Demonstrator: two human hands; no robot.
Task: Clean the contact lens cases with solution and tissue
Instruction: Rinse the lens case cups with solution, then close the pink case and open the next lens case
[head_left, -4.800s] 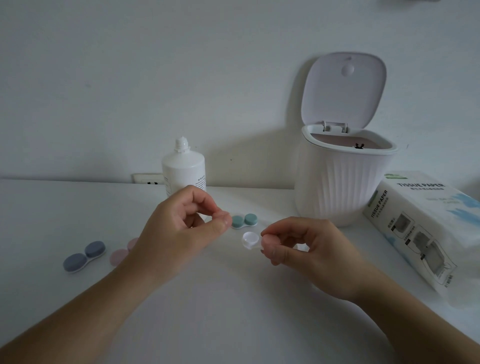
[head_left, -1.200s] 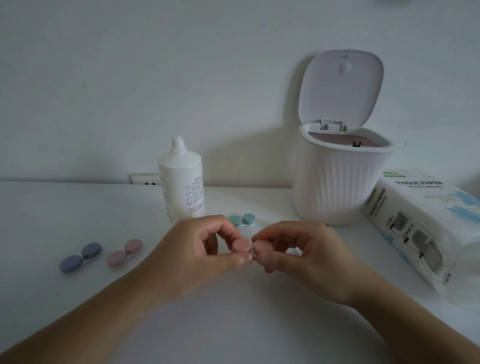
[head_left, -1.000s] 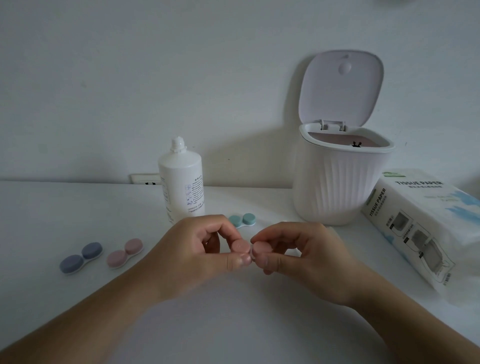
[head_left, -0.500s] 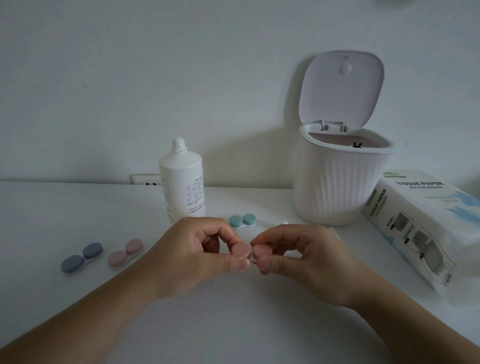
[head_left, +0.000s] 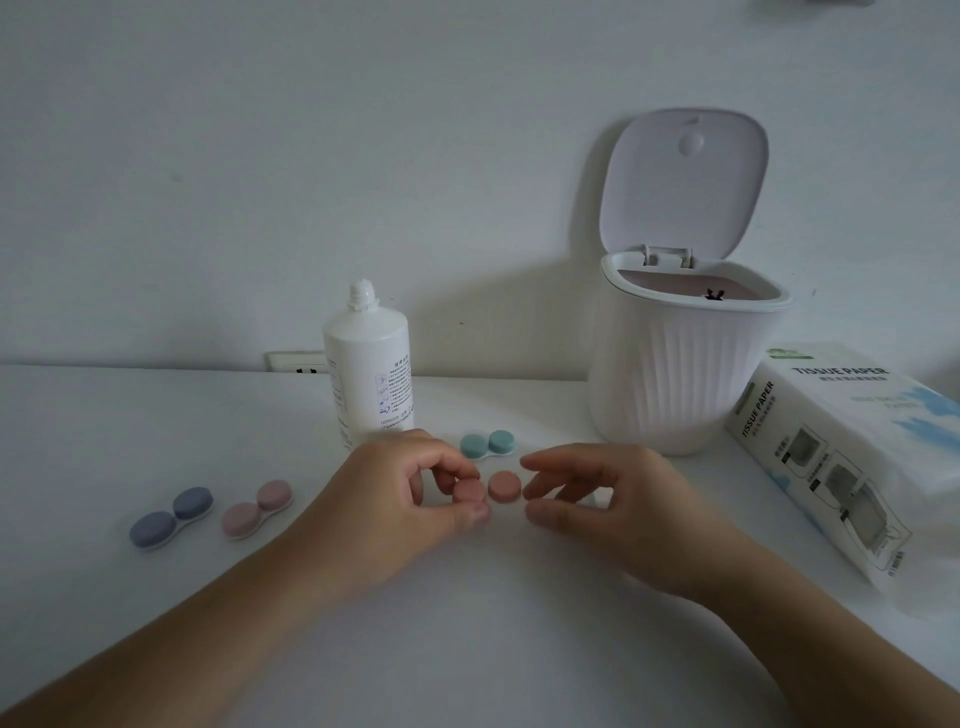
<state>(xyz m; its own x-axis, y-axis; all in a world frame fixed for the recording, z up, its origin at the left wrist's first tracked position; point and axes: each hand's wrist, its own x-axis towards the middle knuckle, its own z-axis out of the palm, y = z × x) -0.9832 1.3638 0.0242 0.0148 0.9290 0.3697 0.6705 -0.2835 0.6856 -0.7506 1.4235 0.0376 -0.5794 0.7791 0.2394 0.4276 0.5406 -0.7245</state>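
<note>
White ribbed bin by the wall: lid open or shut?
Open. The white ribbed bin has its flat lid hinged up against the wall, exposing the pinkish inside.

The single head view looked forward and down from the person's own eye line, facing a white wall (head_left: 260, 156) across a white table (head_left: 93, 441), with both forearms running in from the bottom corners. It sat close, the left hand (head_left: 395, 499) and right hand (head_left: 613, 509) at centre frame, the lidded bin (head_left: 680, 374) and solution bottle (head_left: 370, 374) just behind. The wide lens bent the table's edges, and only this one view covered the scene.
</note>
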